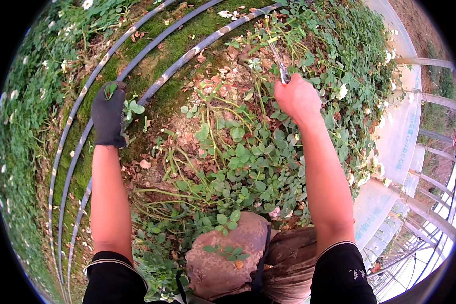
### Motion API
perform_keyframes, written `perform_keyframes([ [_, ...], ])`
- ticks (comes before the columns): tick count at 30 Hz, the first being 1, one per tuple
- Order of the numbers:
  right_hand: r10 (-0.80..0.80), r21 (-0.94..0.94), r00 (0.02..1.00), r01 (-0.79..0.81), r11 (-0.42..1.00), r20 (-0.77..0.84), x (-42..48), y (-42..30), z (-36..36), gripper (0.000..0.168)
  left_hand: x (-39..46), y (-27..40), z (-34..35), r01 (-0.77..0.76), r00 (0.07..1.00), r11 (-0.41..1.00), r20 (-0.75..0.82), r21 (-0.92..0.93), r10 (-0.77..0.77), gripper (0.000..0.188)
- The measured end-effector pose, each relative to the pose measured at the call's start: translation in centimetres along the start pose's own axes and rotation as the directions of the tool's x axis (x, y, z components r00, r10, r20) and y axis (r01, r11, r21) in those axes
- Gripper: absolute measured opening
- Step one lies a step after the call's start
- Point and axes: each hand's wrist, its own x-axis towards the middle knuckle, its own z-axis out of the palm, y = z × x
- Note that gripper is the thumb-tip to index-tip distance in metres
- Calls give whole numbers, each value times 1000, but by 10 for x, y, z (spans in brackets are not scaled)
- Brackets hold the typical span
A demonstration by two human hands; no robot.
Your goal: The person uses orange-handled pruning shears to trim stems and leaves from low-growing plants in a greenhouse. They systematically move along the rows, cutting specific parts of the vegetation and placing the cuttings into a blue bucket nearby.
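Observation:
My left hand [108, 112], in a dark knit work glove, is closed over the drip hoses. Green leaves [133, 108] and a bit of stem stick out around its fingers, so it appears to hold a leafy rose cutting. My bare right hand [299, 97] grips pruning shears [279, 62] by their handles, with a little orange showing. Their metal blades point away from me into the rose stems. A pale green stem [274, 39] lies at the blade tips; whether it is between them I cannot tell. Cut rose stems [209, 98] stand in the bed between my hands.
Three dark irrigation hoses [186, 57] run along mossy soil [174, 41] on the left. White-flowered rose bushes [26, 125] line the far left. Dense foliage [342, 49] borders a plastic sheet [393, 133] and metal poles [421, 209] on the right. My clothed knee [228, 262] is below.

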Motion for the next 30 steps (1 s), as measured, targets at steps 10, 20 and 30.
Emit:
perform_keyframes([
  [10, 8, 48, 998, -5, 999, -65, -2, -3, 15, 48, 27, -64, -11, 346, 938, 896, 95, -279, -333, 19],
  [20, 21, 44, 1000, -20, 999, -21, 1, -1, 15, 41, 28, -74, -7, 259, 966, 949, 62, -179, -252, 19],
  [30, -109, 64, 981, 99, 993, 161, -20, 3, -8, 42, 29, -82, -8, 224, 975, 965, 34, -134, -221, 24],
])
